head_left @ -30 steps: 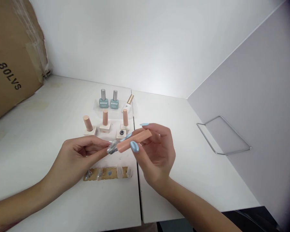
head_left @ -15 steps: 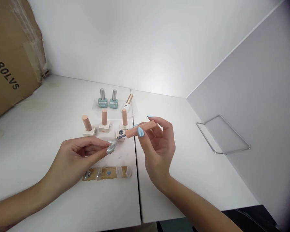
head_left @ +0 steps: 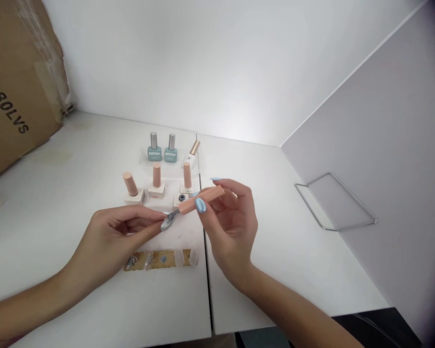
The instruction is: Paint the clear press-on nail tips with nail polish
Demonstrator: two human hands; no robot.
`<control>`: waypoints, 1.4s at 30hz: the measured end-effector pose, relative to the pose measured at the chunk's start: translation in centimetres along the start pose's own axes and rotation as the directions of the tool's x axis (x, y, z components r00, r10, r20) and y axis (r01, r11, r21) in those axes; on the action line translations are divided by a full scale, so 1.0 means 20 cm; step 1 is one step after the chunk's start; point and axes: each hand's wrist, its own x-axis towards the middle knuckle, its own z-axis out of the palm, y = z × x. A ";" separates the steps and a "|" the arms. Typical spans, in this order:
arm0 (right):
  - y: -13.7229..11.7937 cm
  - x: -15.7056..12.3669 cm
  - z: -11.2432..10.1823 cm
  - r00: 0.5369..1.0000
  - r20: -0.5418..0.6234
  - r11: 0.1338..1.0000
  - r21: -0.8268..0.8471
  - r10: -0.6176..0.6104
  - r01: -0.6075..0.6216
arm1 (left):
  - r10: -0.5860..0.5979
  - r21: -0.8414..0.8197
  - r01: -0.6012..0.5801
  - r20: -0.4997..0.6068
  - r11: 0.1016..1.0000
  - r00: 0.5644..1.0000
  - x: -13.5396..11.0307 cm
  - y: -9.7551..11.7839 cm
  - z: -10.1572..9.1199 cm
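In the head view, my left hand (head_left: pixel 121 227) pinches a silvery, partly clear false nail (head_left: pixel 167 222) between thumb and index finger. My right hand (head_left: pixel 232 224) has its fingers closed round the peach cap of a nail polish brush (head_left: pixel 203 199). The brush end lies against the upper face of the false nail. Behind the hands, an uncapped polish bottle (head_left: pixel 181 198) with a dark opening stands on the table. Below them lies a tan strip (head_left: pixel 169 260) carrying several clear nail tips and one bare bluish dot.
Several peach-capped bottles (head_left: pixel 157 181) stand past my hands. Two teal bottles (head_left: pixel 154 153) and a tilted white bottle with a gold cap (head_left: pixel 192 153) are farther back. A cardboard box (head_left: pixel 18 87) fills the left. A wire frame (head_left: pixel 333 203) leans at the right wall.
My right hand has moved left and slightly down with the brush, bringing its tip from beside the false nail onto it. My left hand has stayed almost still.
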 end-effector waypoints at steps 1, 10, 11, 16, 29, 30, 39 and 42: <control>0.00 0.01 -0.01 1.000 -0.018 1.000 -0.008 0.026 -0.026 | 0.003 0.002 -0.003 -0.002 1.000 1.000 0.00 0.00 0.00; -0.03 0.03 -0.01 0.997 0.001 0.997 -0.013 -0.080 0.080 | 0.080 0.077 -0.079 -0.010 0.994 0.997 0.00 0.01 -0.01; -0.03 0.03 -0.01 0.991 0.049 0.992 0.014 -0.123 0.123 | 0.091 0.078 -0.090 -0.006 0.993 0.996 0.00 0.01 -0.01; -0.02 0.01 0.02 0.978 0.139 0.986 0.078 -0.155 0.145 | 0.107 0.086 -0.107 0.001 0.991 0.994 -0.01 0.01 0.00; -0.02 0.03 -0.02 0.996 -0.071 0.998 0.004 0.057 -0.057 | 0.006 0.087 -0.004 -0.023 0.996 1.000 -0.01 0.02 0.00; -0.02 0.02 -0.02 0.998 -0.049 0.999 0.020 0.042 -0.041 | -0.009 0.073 0.010 -0.022 0.997 1.000 -0.01 0.03 0.00; -0.01 -0.02 0.00 0.996 0.088 0.997 0.059 0.034 -0.039 | -0.067 -0.005 0.067 0.021 0.998 0.998 0.01 0.03 0.00; -0.01 -0.01 -0.01 0.992 0.009 0.991 0.053 0.123 -0.123 | -0.068 -0.020 0.068 0.002 0.997 0.998 0.01 0.02 0.00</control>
